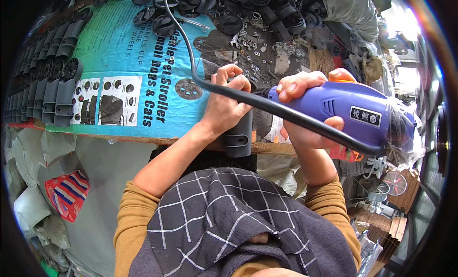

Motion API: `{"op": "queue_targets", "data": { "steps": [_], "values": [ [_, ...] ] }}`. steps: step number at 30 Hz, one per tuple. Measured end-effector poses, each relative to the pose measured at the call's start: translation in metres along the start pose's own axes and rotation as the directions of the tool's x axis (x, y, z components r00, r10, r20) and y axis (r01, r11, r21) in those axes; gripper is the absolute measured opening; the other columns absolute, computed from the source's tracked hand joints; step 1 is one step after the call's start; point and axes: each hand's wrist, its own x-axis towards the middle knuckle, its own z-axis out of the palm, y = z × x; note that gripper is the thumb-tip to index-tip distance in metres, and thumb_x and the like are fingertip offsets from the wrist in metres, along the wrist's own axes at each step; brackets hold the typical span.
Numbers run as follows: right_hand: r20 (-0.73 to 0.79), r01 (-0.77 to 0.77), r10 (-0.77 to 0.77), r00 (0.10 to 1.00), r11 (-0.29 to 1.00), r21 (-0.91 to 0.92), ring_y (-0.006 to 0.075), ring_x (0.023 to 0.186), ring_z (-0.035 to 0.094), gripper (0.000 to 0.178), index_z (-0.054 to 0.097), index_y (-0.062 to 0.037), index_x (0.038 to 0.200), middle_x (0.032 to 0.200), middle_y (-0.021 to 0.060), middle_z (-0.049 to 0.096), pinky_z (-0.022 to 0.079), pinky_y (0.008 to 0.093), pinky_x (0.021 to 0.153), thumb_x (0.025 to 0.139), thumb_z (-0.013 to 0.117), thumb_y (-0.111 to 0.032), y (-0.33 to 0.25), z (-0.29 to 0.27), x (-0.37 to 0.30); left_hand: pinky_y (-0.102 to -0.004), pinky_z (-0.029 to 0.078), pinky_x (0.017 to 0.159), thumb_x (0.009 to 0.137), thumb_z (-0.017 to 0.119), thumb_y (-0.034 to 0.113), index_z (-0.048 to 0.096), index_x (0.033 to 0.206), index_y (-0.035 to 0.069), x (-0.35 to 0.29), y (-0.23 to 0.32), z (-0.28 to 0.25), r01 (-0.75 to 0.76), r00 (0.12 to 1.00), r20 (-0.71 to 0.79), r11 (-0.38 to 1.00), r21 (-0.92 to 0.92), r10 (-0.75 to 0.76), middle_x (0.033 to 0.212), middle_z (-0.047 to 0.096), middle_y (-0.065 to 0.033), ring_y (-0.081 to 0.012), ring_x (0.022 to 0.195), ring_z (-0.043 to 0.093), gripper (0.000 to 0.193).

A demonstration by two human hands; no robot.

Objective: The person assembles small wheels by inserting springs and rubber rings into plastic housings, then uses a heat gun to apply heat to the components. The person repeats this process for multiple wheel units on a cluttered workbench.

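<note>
My left hand [220, 107] is closed around a dark grey plastic caster bracket [238, 137] at the table's front edge. The lower end of the bracket sticks out toward me; my fingers hide its upper part. In my right hand [305, 135] is a purple electric screwdriver [350, 98], lying nearly level with its nose pointing left at the bracket. Whether its tip touches the bracket is hidden. A thick black cord [281, 112] runs from the tool's rear across in front of both hands and up past the top edge.
Rows of grey brackets with wheels [59, 91] stand at the left on a blue-green printed cardboard sheet [143, 38]. Black wheel parts [260, 0] and small metal hardware [255, 43] lie scattered at the back. A red striped packet [68, 195] lies below the table, at left.
</note>
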Motion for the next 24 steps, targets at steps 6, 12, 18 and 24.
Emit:
{"op": "queue_targets", "data": {
  "steps": [6,12,18,24],
  "values": [
    [0.025,0.018,-0.017,1.000,1.000,-0.021,0.0247,0.075,0.059,0.068,0.034,-0.0122,0.127,0.084,0.0140,0.057,0.048,0.0437,0.076,0.087,0.057,-0.061,0.005,-0.001,0.002,-0.0450,0.040,0.095,0.067,0.077,0.012,0.061,0.103,0.009,0.003,0.002,0.000,-0.025,0.999,-0.025,1.000,-0.017,0.025,0.118,0.049,-0.0142,-0.0314,0.108,0.050,0.040],
    [0.038,-0.050,0.047,0.998,0.996,0.069,0.0211,0.078,0.061,0.072,0.036,-0.0094,0.121,0.086,0.0126,0.059,0.052,0.0377,0.078,0.081,0.067,-0.062,0.008,0.000,0.011,-0.0424,0.045,0.098,0.067,0.076,0.011,0.061,0.114,0.006,0.004,0.002,-0.001,0.016,1.000,0.026,1.000,-0.011,-0.016,0.124,0.049,-0.0202,-0.0376,0.115,0.052,0.049],
    [0.092,-0.111,0.108,0.990,0.993,0.035,0.0221,0.076,0.057,0.080,0.038,-0.0137,0.127,0.084,0.0103,0.057,0.049,0.0411,0.075,0.076,0.069,-0.067,0.004,0.002,0.010,-0.0416,0.049,0.092,0.066,0.074,0.011,0.061,0.110,0.006,0.005,0.004,-0.001,0.073,0.997,0.036,0.997,-0.007,-0.073,0.125,0.050,-0.0184,-0.0366,0.110,0.057,0.046],
    [0.188,-0.108,0.107,0.976,0.994,-0.006,0.0228,0.073,0.058,0.079,0.037,-0.0086,0.123,0.081,0.0122,0.057,0.051,0.0418,0.075,0.078,0.068,-0.067,0.014,-0.006,0.013,-0.0420,0.049,0.091,0.068,0.076,0.017,0.061,0.111,0.007,0.007,0.002,-0.002,0.069,0.995,0.074,0.997,0.023,-0.070,0.126,0.050,-0.0189,-0.0372,0.110,0.057,0.047]
  ]
}}
